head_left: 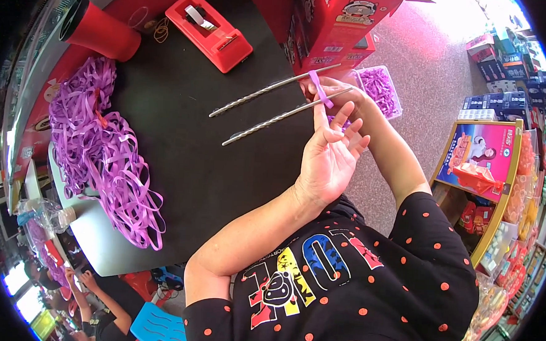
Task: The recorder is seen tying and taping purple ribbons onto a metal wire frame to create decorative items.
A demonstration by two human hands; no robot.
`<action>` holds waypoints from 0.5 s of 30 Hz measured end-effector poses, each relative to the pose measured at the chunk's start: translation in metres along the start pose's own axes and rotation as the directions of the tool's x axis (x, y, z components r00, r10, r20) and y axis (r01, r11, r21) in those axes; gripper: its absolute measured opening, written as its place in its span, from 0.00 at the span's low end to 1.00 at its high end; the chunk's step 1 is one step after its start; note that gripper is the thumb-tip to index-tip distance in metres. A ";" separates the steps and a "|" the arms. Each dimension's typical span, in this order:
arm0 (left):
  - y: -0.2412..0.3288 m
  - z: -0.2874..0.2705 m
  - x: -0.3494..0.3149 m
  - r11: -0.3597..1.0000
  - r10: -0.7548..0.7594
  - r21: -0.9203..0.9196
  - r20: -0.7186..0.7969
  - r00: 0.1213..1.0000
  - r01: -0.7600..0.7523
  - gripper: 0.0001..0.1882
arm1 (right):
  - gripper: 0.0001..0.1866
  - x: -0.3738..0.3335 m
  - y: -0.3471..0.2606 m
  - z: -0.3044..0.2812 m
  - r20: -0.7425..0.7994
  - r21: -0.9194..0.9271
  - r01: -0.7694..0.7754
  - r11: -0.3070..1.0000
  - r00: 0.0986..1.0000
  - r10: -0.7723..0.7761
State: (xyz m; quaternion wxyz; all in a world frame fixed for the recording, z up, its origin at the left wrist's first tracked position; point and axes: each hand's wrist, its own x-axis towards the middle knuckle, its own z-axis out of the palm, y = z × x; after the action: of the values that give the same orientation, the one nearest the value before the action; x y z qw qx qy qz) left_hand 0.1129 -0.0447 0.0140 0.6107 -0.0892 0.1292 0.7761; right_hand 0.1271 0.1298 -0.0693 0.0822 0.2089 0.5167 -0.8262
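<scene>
Two slim metal rods point(258, 99) with twisted shafts, like metal chopsticks, lie side by side above the dark tabletop. A narrow purple ribbon point(319, 88) is looped across both near their right ends. My right hand point(342, 94) is bent behind the rods and ribbon, fingers curled; what they grip is hidden. Nearer to me, my left hand point(332, 164) is turned palm up with its fingers spread. Its index finger reaches up to the lower rod beside the ribbon. More purple ribbon shows between and behind the left fingers.
A large heap of purple ribbon point(110, 156) covers the table's left side. Behind stand a red tumbler point(101, 32) and a red tape dispenser point(209, 31). Red boxes point(330, 28) and a clear tub of purple pieces point(381, 93) are at right. A blue stool point(160, 326) stands lower left.
</scene>
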 end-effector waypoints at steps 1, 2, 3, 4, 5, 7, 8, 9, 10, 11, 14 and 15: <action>0.000 0.000 0.000 1.000 -0.003 -0.007 -0.002 1.000 0.003 0.44 | 0.17 -0.007 -0.011 0.006 -0.001 -0.002 -0.001 1.000 1.000 0.001; 0.001 0.001 -0.001 1.000 -0.007 -0.014 -0.003 1.000 0.006 0.43 | 0.17 -0.015 -0.023 0.013 -0.136 -0.207 -0.050 0.977 0.990 0.022; 0.000 0.001 0.000 1.000 -0.006 -0.016 -0.002 1.000 0.006 0.43 | 0.17 -0.020 -0.028 0.014 -0.268 -0.393 -0.124 0.911 0.963 0.016; 0.000 0.001 0.000 1.000 -0.016 -0.014 0.006 1.000 0.016 0.43 | 0.17 -0.025 -0.025 0.000 -0.216 -0.681 0.008 0.733 0.953 -0.211; -0.001 0.002 0.000 1.000 -0.026 -0.012 0.016 1.000 0.026 0.42 | 0.17 -0.039 -0.027 -0.015 -0.217 -0.684 0.007 0.729 0.953 -0.213; -0.002 0.001 0.001 1.000 -0.019 -0.016 0.015 1.000 0.020 0.42 | 0.16 -0.062 -0.066 -0.007 -0.285 -0.825 -0.159 0.543 0.946 -0.156; -0.002 0.000 0.000 1.000 -0.014 -0.021 0.008 1.000 0.014 0.42 | 0.16 -0.069 -0.083 0.013 -0.275 -0.829 -0.153 0.539 0.949 -0.153; 0.000 -0.001 -0.001 1.000 -0.002 -0.023 0.005 1.000 0.002 0.42 | 0.14 -0.077 -0.098 0.043 -0.353 -0.849 -0.202 0.489 0.905 -0.239; 0.000 0.001 -0.001 1.000 -0.010 -0.018 -0.006 1.000 0.010 0.43 | 0.13 -0.084 -0.106 0.062 -0.437 -0.855 -0.269 0.444 0.835 -0.334; 0.000 0.001 -0.001 1.000 -0.012 -0.009 -0.022 1.000 0.012 0.43 | 0.13 -0.081 -0.106 0.066 -0.438 -0.855 -0.270 0.444 0.834 -0.337; 0.000 0.000 0.000 1.000 -0.001 0.003 -0.011 1.000 0.001 0.45 | 0.11 -0.068 -0.107 0.071 0.219 -0.955 0.287 0.071 0.848 -0.482; -0.001 0.002 -0.001 1.000 -0.003 0.005 -0.002 1.000 0.003 0.45 | 0.11 -0.062 -0.109 0.069 0.219 -0.957 0.284 0.064 0.846 -0.486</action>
State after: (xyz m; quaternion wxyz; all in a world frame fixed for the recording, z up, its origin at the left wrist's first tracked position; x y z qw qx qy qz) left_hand 0.1135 -0.0446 0.0158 0.6119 -0.0887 0.1316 0.7748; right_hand 0.1269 0.1127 0.0730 -0.0694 0.0286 0.9575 -0.2784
